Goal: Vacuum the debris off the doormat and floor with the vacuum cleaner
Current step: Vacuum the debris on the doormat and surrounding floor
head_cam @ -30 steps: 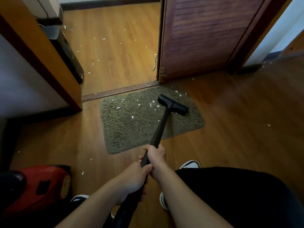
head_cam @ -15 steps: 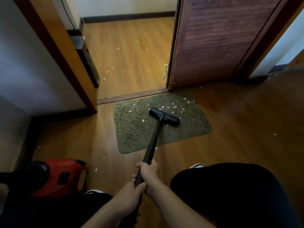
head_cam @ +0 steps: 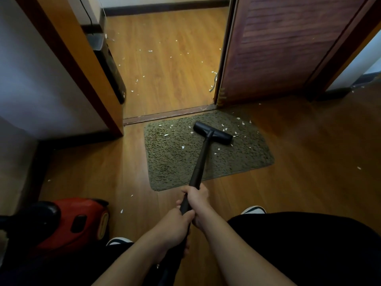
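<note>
A grey-green doormat (head_cam: 169,162) lies in front of the doorway, strewn with small white debris (head_cam: 239,124), mostly near its far right corner. The black vacuum wand (head_cam: 201,162) runs from my hands to the black floor head (head_cam: 213,133), which rests on the far middle of the mat. My right hand (head_cam: 196,200) grips the wand higher up; my left hand (head_cam: 175,228) grips it just below. More white debris (head_cam: 150,51) is scattered on the wooden floor beyond the threshold. The red vacuum cleaner body (head_cam: 72,221) sits on the floor at the lower left.
A brown louvred door (head_cam: 278,48) stands open on the right of the doorway. The wooden door frame (head_cam: 86,69) and a dark appliance (head_cam: 109,65) line the left. My shoes (head_cam: 253,209) and dark trousers fill the bottom. A few scraps lie on the near floor (head_cam: 288,193).
The floor head has moved across the mat, first back and left, now further out toward the far right corner. My view has shifted, and both hands keep gripping the wand.
</note>
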`<state>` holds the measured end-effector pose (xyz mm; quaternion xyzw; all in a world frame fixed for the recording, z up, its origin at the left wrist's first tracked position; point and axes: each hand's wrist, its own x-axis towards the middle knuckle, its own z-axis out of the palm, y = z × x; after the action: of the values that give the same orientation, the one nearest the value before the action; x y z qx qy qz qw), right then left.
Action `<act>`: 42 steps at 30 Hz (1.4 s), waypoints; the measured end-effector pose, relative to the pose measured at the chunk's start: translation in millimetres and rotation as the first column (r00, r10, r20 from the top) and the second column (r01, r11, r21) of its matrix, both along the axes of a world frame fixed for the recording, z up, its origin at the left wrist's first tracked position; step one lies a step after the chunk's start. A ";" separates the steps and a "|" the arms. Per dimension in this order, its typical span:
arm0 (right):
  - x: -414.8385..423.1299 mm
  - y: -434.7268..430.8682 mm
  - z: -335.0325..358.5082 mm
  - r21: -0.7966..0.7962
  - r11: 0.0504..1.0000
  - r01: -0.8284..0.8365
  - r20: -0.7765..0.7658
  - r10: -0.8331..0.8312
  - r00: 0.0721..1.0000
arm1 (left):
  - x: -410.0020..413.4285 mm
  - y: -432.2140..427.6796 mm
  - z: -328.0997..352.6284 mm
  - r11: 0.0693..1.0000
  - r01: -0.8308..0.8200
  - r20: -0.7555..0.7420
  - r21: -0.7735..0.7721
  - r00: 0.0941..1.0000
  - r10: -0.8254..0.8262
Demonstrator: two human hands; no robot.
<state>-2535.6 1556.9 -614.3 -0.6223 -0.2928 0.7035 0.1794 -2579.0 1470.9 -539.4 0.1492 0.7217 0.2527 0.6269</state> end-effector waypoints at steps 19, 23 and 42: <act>-2.7 52.9 -14.8 0.021 0.999 0.024 0.021 -0.025 0.999 | -2.3 51.0 -6.9 1.000 -0.014 0.045 0.012 0.999 0.014; -0.4 38.6 -8.3 0.022 1.000 0.002 0.021 -0.002 1.000 | -0.8 35.7 -4.6 1.000 -0.024 0.048 0.009 0.999 0.024; -27.2 -106.3 4.1 -0.029 0.978 -0.206 -0.015 0.205 0.979 | -17.5 -104.3 18.7 0.999 -0.046 -0.052 -0.008 0.998 0.045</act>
<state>-2562.8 1450.6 -610.2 -0.5872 -0.3438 0.7262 0.0982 -2596.5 1366.6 -520.6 0.1363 0.7420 0.2596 0.6029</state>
